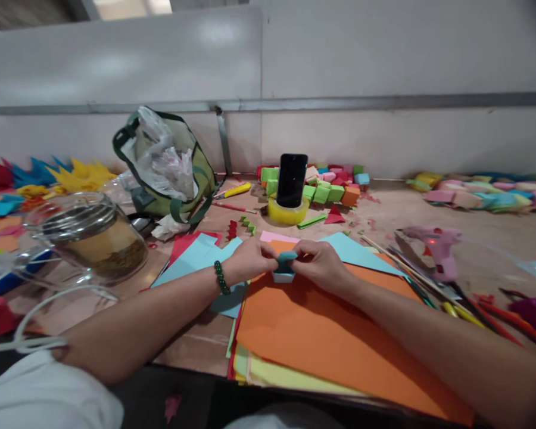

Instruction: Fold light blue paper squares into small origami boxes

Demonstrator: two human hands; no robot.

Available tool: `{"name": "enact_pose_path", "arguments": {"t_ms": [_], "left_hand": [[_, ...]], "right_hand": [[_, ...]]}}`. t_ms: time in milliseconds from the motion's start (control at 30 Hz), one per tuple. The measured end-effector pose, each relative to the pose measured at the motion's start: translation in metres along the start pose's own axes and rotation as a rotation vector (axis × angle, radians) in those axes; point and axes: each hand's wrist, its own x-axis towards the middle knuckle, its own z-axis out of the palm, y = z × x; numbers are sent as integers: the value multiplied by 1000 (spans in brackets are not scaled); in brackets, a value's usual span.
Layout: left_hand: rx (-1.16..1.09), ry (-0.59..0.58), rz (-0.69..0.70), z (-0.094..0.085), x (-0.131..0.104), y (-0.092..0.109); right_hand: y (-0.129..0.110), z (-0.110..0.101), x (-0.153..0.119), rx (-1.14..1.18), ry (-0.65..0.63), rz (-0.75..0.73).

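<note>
A small folded light blue paper box (pixel 284 276) is held between my two hands over a stack of coloured paper. My left hand (pixel 252 260), with a dark green bead bracelet on the wrist, pinches its left side. The fingers of my right hand (pixel 322 266) grip its right side, near a raised flap. Under both hands lies a large orange sheet (pixel 321 333) on top of the stack. Light blue sheets (pixel 196 259) spread out to the left, and another blue sheet (pixel 361 253) lies behind my right hand.
A phone (pixel 292 180) leans in a yellow tape roll (pixel 287 211), with folded paper cubes (pixel 335 193) behind. A glass jug (pixel 102 238) of brown liquid and a green bag (pixel 201 185) stand left. At right lie a pink glue gun (pixel 442 247), sticks and cables.
</note>
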Motion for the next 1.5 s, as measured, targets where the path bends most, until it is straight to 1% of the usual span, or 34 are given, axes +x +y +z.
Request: {"name": "enact_pose_path", "arguments": {"t_ms": [67,133,167,233,300,333,400,500,600,733,800,833,933,967,1000,1067,1100,1133,1200,1267,1333,1400,1500], "left_hand": [[16,14,9,0,1,-1],[39,43,39,2,0,-1],[50,64,61,3,-2,-1],[70,109,112,6,-4,0],[100,148,161,8,-6,1],[119,161,178,9,-7,2],[155,176,190,10,-8,2],[163,182,171,12,-8,1],[118,168,143,12,-6,-3],[-12,102,114,12,-4,-4],[-155,85,102,10,-4,-1],[-264,85,91,10,-5,0],[-713,67,25,11,-6,6],[-862,29,-5,13,-7,7],[-984,-37,-37,15,-8,9],[-1123,-213,-93,20,-9,10],[-1144,-279,-110,23,-10,10],[-1142,-307,-116,26,-11,10],[-1080,-276,-113,31,-13,9],[-971,-237,-91,34,-14,7],[-890,-248,-55,35,-14,4],[-894,-249,-10,36,-14,2],[-962,-226,2,37,-14,1]], "right_hand": [[-2,-1,1,65,-1,-16],[-3,-4,3,177,-51,5],[-4,-5,4,254,-83,50],[-4,-7,6,405,-133,186],[-3,-8,7,488,-139,293],[-2,-7,7,491,-139,307],[-1,-6,8,450,-161,280],[3,-3,8,374,-199,254],[5,-1,10,310,-187,240],[4,-3,11,241,-180,225],[0,-5,11,223,-160,194],[-2,-6,10,224,-133,172],[-11,-9,9,259,0,96],[-13,-9,9,274,47,70],[-15,-9,8,285,85,47],[-18,-9,6,291,127,9],[-18,-9,6,280,134,-6],[-18,-9,5,255,135,-19],[-15,-9,4,172,139,-45],[-10,-10,3,58,125,-96],[-6,-10,3,-49,101,-171],[-3,-11,2,-119,97,-248],[-5,-11,-1,-174,148,-331]]}}
